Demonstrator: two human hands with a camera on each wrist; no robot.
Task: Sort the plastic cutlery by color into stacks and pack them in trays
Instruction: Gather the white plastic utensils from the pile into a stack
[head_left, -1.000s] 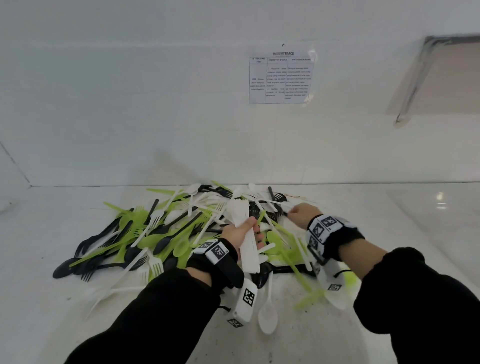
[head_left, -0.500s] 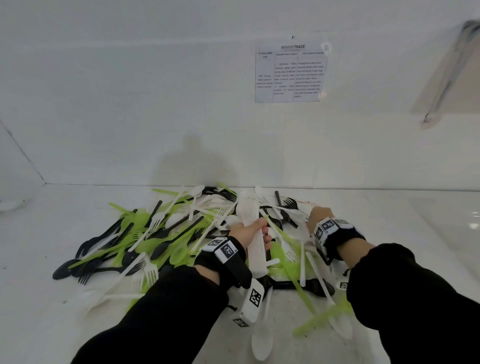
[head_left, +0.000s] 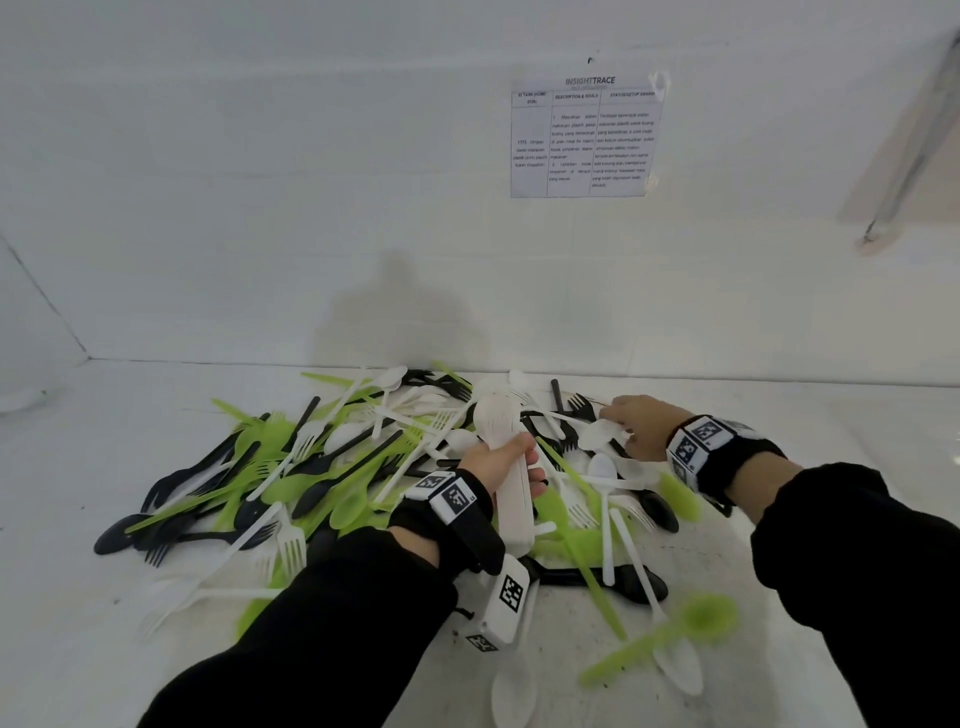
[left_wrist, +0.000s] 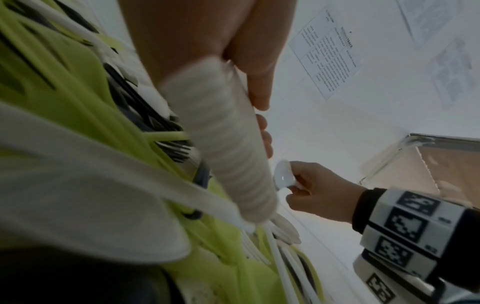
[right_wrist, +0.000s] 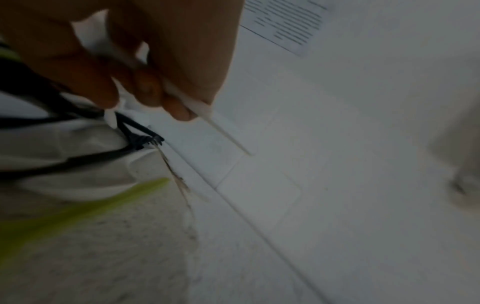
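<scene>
Care suits nesting the white spoon (left_wrist: 284, 178) pinched in right hand (head_left: 641, 426) squarely onto the white stack (head_left: 506, 467) gripped by left hand (head_left: 498, 460).

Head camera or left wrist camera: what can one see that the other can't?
Only the head camera shows the whole mixed pile of green, black and white cutlery on the table, plus a green spoon lying loose near the right sleeve. Only the left wrist camera shows the right hand pinching a white spoon by its bowl, seen close. Both show the left hand gripping a stack of white cutlery and the printed sheet on the wall.
</scene>
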